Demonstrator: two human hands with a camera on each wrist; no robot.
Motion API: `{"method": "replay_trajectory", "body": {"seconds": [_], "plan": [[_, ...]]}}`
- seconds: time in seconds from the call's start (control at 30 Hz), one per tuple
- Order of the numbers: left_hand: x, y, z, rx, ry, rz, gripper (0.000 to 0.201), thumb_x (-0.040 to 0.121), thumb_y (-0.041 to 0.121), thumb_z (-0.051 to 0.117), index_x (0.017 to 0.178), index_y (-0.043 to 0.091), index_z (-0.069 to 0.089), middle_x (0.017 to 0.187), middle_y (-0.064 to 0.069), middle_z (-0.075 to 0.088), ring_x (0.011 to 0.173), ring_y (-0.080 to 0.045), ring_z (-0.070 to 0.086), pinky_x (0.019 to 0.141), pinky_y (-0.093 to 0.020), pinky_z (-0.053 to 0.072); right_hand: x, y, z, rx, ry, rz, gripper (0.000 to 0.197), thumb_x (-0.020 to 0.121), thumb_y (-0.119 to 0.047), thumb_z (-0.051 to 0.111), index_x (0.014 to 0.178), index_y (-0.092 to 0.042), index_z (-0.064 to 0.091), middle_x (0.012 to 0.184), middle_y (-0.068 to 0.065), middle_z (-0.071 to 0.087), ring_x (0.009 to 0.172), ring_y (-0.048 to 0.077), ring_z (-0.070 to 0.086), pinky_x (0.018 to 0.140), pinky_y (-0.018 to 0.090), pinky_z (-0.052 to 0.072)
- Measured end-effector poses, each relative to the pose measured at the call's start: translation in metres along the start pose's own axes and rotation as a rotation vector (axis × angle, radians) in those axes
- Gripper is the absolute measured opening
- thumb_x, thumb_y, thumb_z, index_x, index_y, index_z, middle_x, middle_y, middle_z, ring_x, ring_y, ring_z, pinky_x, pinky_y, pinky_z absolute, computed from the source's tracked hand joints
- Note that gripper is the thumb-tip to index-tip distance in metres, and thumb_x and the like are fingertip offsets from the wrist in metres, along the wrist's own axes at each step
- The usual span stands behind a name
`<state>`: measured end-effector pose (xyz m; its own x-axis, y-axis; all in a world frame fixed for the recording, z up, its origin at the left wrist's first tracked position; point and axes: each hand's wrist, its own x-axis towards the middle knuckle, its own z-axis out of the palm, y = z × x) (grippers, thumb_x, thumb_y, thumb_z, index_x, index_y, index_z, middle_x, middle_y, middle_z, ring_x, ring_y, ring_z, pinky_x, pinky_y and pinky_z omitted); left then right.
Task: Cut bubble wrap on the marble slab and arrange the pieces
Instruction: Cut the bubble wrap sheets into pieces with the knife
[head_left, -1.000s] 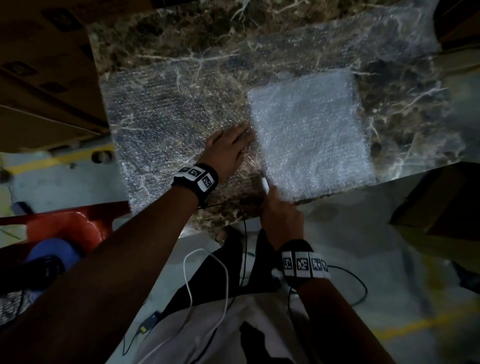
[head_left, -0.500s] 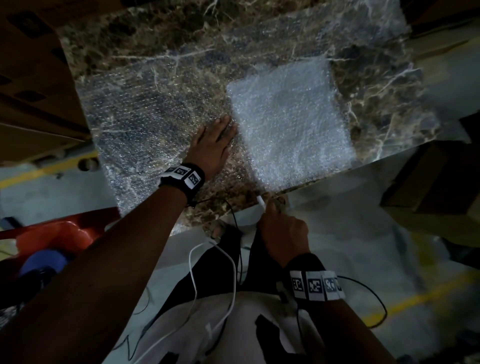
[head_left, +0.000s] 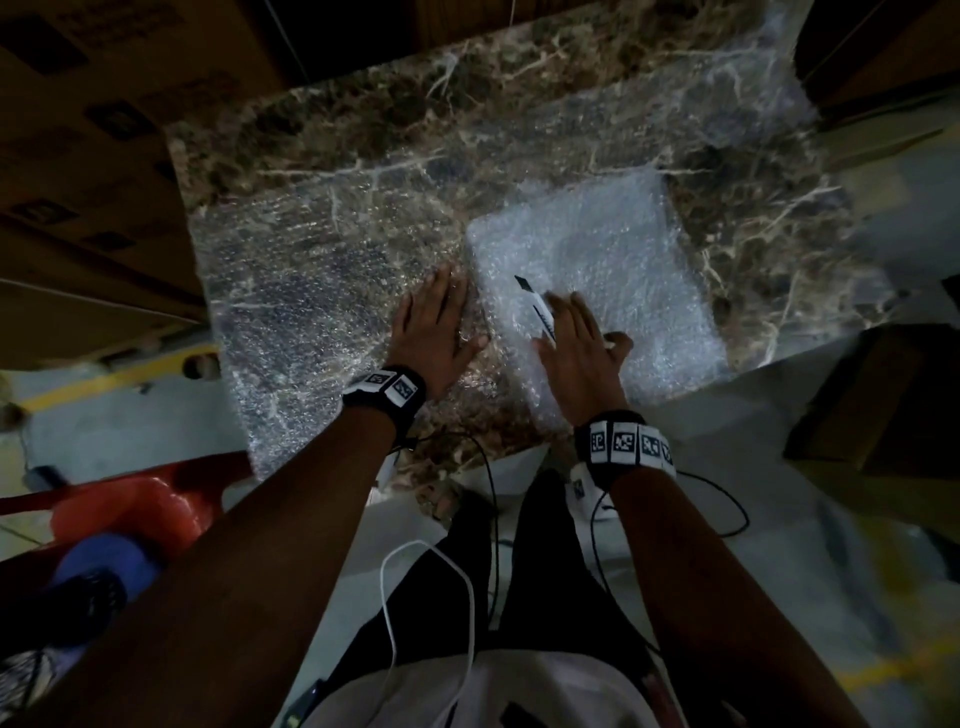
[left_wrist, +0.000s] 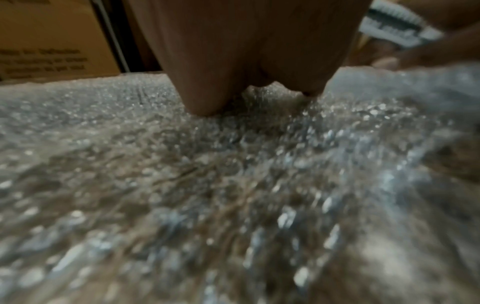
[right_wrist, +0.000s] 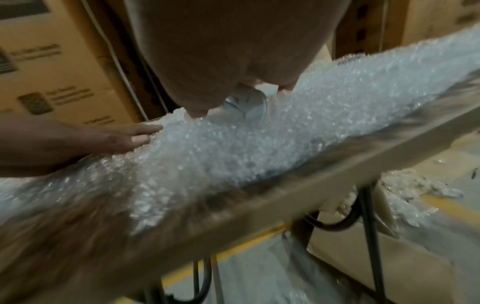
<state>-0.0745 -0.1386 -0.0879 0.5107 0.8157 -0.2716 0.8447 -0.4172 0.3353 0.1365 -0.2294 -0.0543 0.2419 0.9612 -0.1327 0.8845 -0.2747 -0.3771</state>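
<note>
A dark brown marble slab (head_left: 395, 114) carries a large clear bubble wrap sheet (head_left: 311, 291) on its left half. A white stack of cut bubble wrap pieces (head_left: 623, 260) lies on its right half. My left hand (head_left: 434, 332) presses flat on the sheet's right edge, fingers straight (left_wrist: 202, 82). My right hand (head_left: 576, 343) rests on the stack's near left part and holds a white cutter (head_left: 540, 312) on its thumb side, blade pointing away. In the right wrist view the cutter (right_wrist: 246, 105) shows under the palm, touching the stack (right_wrist: 233, 148).
Cardboard boxes (head_left: 78, 156) stand to the left of the slab and another box (head_left: 883, 405) sits low on the right. A red chair (head_left: 130, 509) is at the lower left. Cables (head_left: 431, 571) hang by my legs. Bubble wrap scraps (right_wrist: 415, 189) lie on the floor.
My right hand has carried the cutter from the slab's near edge forward onto the white stack. My left hand has stayed flat on the sheet.
</note>
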Motion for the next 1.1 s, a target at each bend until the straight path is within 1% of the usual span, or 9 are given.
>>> {"method": "replay_trajectory", "body": {"seconds": [0.17, 0.23, 0.33, 0.4, 0.53, 0.63, 0.73, 0.87, 1.1], "plan": [[0.003, -0.001, -0.001, -0.001, -0.016, -0.002, 0.085, 0.101, 0.069, 0.029, 0.162, 0.024, -0.009, 0.169, -0.001, -0.022, 0.156, -0.02, -0.015, 0.126, -0.048, -0.004, -0.019, 0.021, -0.007, 0.098, -0.03, -0.009, 0.057, 0.101, -0.035, 0.054, 0.153, -0.027, 0.032, 0.161, -0.01, 0.038, 0.155, 0.009, 0.018, 0.113, 0.06, 0.022], [0.001, 0.003, -0.006, -0.018, 0.008, -0.012, 0.084, 0.101, 0.067, 0.034, 0.163, 0.024, -0.002, 0.171, -0.002, -0.012, 0.158, -0.023, -0.004, 0.125, -0.051, 0.002, -0.02, 0.025, -0.008, 0.12, -0.047, -0.016, 0.057, 0.102, -0.039, 0.049, 0.154, -0.027, 0.03, 0.162, -0.009, 0.036, 0.155, 0.008, 0.016, 0.114, 0.062, 0.023], [0.012, 0.018, -0.029, -0.119, 0.275, -0.066, 0.06, 0.102, 0.047, 0.044, 0.157, 0.028, 0.028, 0.166, -0.005, 0.019, 0.149, -0.028, 0.025, 0.118, -0.056, 0.022, -0.016, 0.027, -0.01, 0.156, -0.058, -0.03, 0.058, 0.102, -0.038, 0.049, 0.155, -0.027, 0.03, 0.163, -0.009, 0.034, 0.156, 0.009, 0.015, 0.113, 0.063, 0.024], [0.044, 0.026, -0.048, -0.179, 0.398, -0.053, 0.052, 0.104, 0.026, 0.044, 0.155, 0.032, 0.035, 0.164, -0.001, 0.028, 0.148, -0.026, 0.031, 0.117, -0.053, 0.025, -0.013, 0.028, -0.009, 0.167, -0.079, -0.031, 0.057, 0.103, -0.039, 0.048, 0.156, -0.028, 0.029, 0.163, -0.01, 0.032, 0.156, 0.01, 0.014, 0.114, 0.064, 0.024], [0.125, 0.01, -0.061, -0.139, 0.131, 0.05, 0.058, 0.105, 0.01, 0.042, 0.154, 0.04, 0.037, 0.168, 0.005, 0.023, 0.155, -0.024, 0.021, 0.126, -0.048, 0.013, -0.012, 0.03, -0.008, 0.182, -0.088, -0.025, 0.055, 0.104, -0.047, 0.039, 0.155, -0.031, 0.026, 0.164, -0.015, 0.029, 0.155, 0.004, 0.01, 0.116, 0.061, 0.022], [0.148, -0.014, -0.061, 0.079, -0.028, 0.117, 0.083, 0.099, 0.005, 0.054, 0.16, 0.046, 0.014, 0.171, 0.009, 0.002, 0.158, -0.022, 0.005, 0.125, -0.055, 0.006, -0.017, 0.029, -0.009, 0.113, -0.075, 0.004, 0.053, 0.106, -0.046, 0.043, 0.155, -0.035, 0.026, 0.163, -0.022, 0.028, 0.153, -0.003, 0.008, 0.11, 0.057, 0.022], [0.152, -0.024, -0.064, 0.18, -0.058, 0.185, 0.093, 0.099, 0.006, 0.055, 0.159, 0.047, -0.002, 0.17, 0.01, -0.01, 0.158, -0.019, -0.003, 0.123, -0.058, 0.006, -0.022, 0.03, -0.012, 0.117, -0.073, 0.008, 0.052, 0.107, -0.048, 0.041, 0.154, -0.034, 0.028, 0.162, -0.024, 0.027, 0.153, -0.005, 0.008, 0.107, 0.053, 0.021], [0.152, -0.025, -0.065, 0.179, -0.046, 0.193, 0.079, 0.103, 0.007, 0.043, 0.161, 0.043, 0.005, 0.171, 0.009, -0.008, 0.158, -0.019, -0.003, 0.124, -0.054, 0.005, -0.026, 0.034, -0.017, 0.137, -0.085, -0.001, 0.05, 0.107, -0.047, 0.044, 0.153, -0.032, 0.03, 0.163, -0.023, 0.026, 0.152, -0.008, 0.005, 0.105, 0.047, 0.017], [0.154, -0.033, -0.064, 0.16, -0.019, 0.238, 0.08, 0.102, 0.0, 0.039, 0.161, 0.043, 0.007, 0.17, 0.01, -0.004, 0.157, -0.017, -0.001, 0.123, -0.051, 0.003, -0.029, 0.042, -0.024, 0.102, -0.07, 0.014, 0.058, 0.103, -0.043, 0.055, 0.154, -0.034, 0.029, 0.154, -0.034, 0.019, 0.148, -0.013, 0.007, 0.099, 0.056, 0.027]]}}
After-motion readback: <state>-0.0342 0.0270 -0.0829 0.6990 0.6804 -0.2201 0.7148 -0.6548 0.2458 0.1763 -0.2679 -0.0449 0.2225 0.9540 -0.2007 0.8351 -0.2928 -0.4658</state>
